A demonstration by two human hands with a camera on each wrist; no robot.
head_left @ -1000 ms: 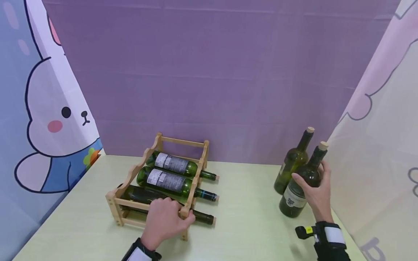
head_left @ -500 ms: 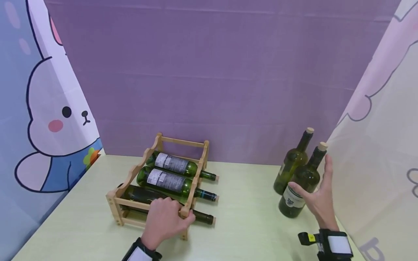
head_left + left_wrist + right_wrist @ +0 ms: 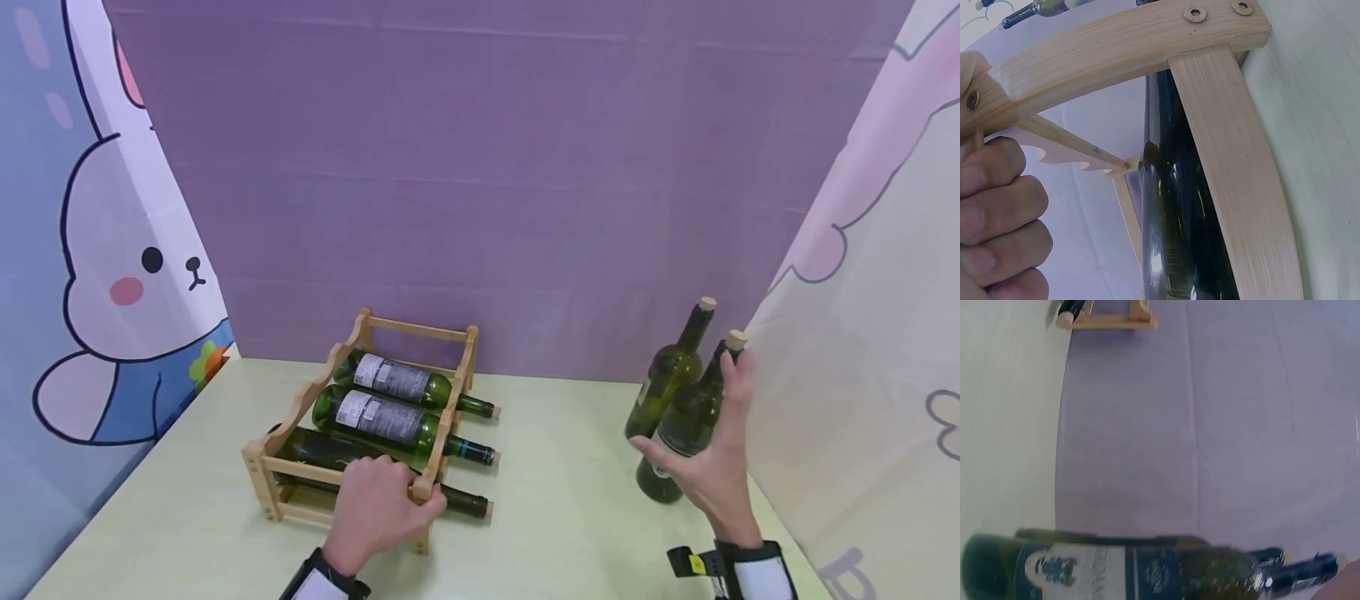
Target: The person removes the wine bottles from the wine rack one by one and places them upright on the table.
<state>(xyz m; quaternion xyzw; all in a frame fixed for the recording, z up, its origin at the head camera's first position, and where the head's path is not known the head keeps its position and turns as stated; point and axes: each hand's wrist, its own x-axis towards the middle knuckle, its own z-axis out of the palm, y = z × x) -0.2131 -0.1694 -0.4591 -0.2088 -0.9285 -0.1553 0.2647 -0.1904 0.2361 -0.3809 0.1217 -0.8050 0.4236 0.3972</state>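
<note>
My left hand [image 3: 378, 508] grips the near right corner of a wooden wine rack [image 3: 303, 468]; in the left wrist view its fingers [image 3: 1010, 194] curl under the rail. Three wine bottles lie in the rack, necks to the right: a far one [image 3: 401, 379], a middle one [image 3: 382, 417] and a dark near one [image 3: 322, 446]. At the right, my right hand [image 3: 712, 479] stands with thumb and fingers spread before a corked wine bottle [image 3: 686, 417], partly covering its neck and label. Whether it touches the glass I cannot tell. Behind stands another corked wine bottle [image 3: 671, 371].
Everything stands on a pale table [image 3: 555, 500]. A purple cloth [image 3: 510, 192] hangs along its back edge. Printed sheets flank it, with a cartoon rabbit [image 3: 142, 292] on the left one and a pale sheet [image 3: 862, 358] close beside the right hand.
My right hand has come off the front bottle's shoulder with spread fingers, then moved left in front of it. Both standing bottles stay in place. My left hand keeps its grip on the rack.
</note>
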